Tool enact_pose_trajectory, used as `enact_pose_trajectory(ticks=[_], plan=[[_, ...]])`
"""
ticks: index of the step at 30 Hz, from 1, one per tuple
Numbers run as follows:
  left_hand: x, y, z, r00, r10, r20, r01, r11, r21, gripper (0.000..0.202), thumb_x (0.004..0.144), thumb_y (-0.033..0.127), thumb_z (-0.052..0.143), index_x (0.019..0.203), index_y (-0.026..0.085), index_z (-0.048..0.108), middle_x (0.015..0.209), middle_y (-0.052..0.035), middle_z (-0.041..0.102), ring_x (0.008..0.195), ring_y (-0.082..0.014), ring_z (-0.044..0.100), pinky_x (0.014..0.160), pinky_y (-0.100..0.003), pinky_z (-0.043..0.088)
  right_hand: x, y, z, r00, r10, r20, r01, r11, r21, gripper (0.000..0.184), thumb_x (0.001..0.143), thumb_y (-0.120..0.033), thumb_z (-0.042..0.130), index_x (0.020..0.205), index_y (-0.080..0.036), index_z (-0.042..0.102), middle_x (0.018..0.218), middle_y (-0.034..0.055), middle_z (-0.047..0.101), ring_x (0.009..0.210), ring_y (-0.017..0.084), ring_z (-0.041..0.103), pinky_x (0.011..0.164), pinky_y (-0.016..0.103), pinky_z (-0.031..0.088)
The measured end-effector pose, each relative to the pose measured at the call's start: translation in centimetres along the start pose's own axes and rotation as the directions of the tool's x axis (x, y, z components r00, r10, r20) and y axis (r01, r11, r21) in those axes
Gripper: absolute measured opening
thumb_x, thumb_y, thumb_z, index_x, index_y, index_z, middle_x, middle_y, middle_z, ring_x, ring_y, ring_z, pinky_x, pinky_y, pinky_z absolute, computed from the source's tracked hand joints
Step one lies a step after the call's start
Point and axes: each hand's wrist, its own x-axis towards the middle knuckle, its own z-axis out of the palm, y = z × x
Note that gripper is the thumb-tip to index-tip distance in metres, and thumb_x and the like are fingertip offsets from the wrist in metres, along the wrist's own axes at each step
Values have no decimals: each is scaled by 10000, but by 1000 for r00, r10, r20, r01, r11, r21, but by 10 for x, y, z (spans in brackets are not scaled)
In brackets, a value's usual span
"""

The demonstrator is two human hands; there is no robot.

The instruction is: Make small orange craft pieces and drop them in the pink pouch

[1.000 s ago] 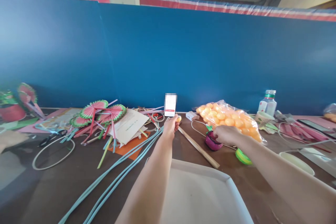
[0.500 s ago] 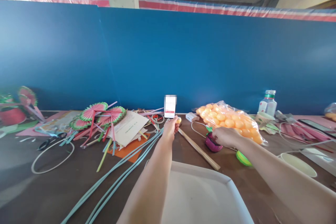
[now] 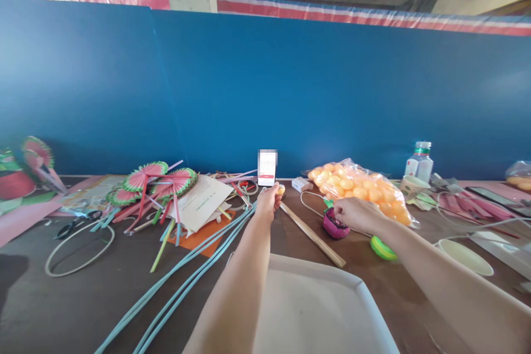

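Observation:
My left hand [image 3: 269, 200] is closed around a small yellow ball-like piece [image 3: 281, 189] with markings too small to read. It is stretched out just in front of an upright phone [image 3: 266, 168] with a lit screen. Over to the right, my right hand [image 3: 357, 213] has its fingers bent down at the mouth of a small purple container [image 3: 334, 225]. The fingertips are partly hidden there, and whatever they pinch cannot be made out. A bright green round item [image 3: 382, 249] lies below my right wrist. Behind that hand rests a clear bag of orange balls [image 3: 365, 182].
A white tray [image 3: 311, 310] lies close in front of me, with a wooden stick [image 3: 313, 235] beyond it. Pale blue tubes [image 3: 199, 265] cross at left, near watermelon-patterned paper fans [image 3: 145, 177], papers [image 3: 207, 199] and scissors [image 3: 77, 225]. A bottle [image 3: 420, 163] stands at right.
The view has shifted slightly, so the table's things sit a little further left. My right hand has lifted slightly at the purple container, showing more of its mouth. My left hand keeps its hold.

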Motion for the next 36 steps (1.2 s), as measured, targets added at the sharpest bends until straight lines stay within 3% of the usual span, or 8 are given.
enact_pose_trajectory(ticks=[8, 13, 15, 19, 22, 24, 28, 36], plan=[[-3, 1, 0, 1000, 2, 4, -2, 1000, -3, 318, 724, 407, 796, 831, 141, 659, 702, -22, 650, 566, -61, 575, 561, -180, 452, 3, 10, 6, 994, 31, -107, -18, 992, 124, 140, 790, -264, 569, 849, -261, 697, 877, 4, 719, 769, 186, 627, 623, 264, 374], [-4, 2, 1, 1000, 6, 8, -6, 1000, 14, 300, 751, 402, 773, 851, 141, 664, 710, -28, 657, 561, -62, 575, 553, -181, 461, 12, -6, -5, 939, 76, -334, 91, 885, 457, 209, 828, -201, 554, 975, -201, 701, 1007, 71, 729, 872, 183, 653, 731, 270, 471], [-4, 3, 1, 1000, -8, 0, 8, 1000, 10, 290, 763, 394, 766, 848, 136, 662, 714, -37, 661, 553, -61, 572, 544, -180, 462, 17, -27, -13, 929, 116, -350, 153, 742, 652, 207, 843, -205, 543, 976, -180, 699, 905, 72, 722, 740, 154, 643, 639, 254, 485], [-3, 5, 0, 999, -38, -9, 37, 997, -70, 277, 767, 376, 767, 845, 135, 655, 727, -43, 666, 531, -54, 565, 527, -173, 459, 26, -82, -23, 922, 210, -325, 263, 275, 925, 138, 792, -254, 656, 904, -175, 677, 690, -8, 629, 517, 82, 540, 483, 199, 446], [-3, 6, 0, 999, -35, 5, 35, 987, -159, 234, 787, 341, 749, 845, 138, 648, 702, -33, 649, 518, -53, 557, 531, -175, 468, 36, -119, -17, 935, 246, -254, 293, -135, 947, 154, 721, -215, 737, 841, -181, 646, 736, -18, 622, 642, 87, 613, 546, 179, 506], [-3, 7, -1, 999, -13, 41, 21, 977, -214, 192, 800, 304, 734, 841, 140, 644, 690, -25, 638, 516, -51, 552, 551, -178, 479, 42, -135, -5, 951, 249, -185, 260, -316, 912, 178, 697, -154, 752, 827, -180, 633, 730, -22, 618, 666, 84, 632, 589, 177, 532], [0, 6, -2, 996, 11, 85, 14, 960, -281, 105, 841, 228, 671, 816, 137, 625, 637, -5, 596, 513, -50, 546, 592, -182, 493, 54, -145, 29, 957, 271, -106, 234, -501, 833, 184, 699, -65, 736, 787, -189, 631, 721, -25, 636, 682, 80, 657, 708, 208, 586], [0, 6, -3, 996, 13, 86, 10, 967, -255, 127, 839, 247, 681, 852, 128, 637, 692, -23, 625, 531, -56, 549, 578, -185, 488, 58, -132, 65, 960, 264, 92, 103, -640, 762, 221, 704, 8, 734, 722, -178, 616, 640, -27, 643, 615, 72, 661, 668, 152, 591]])
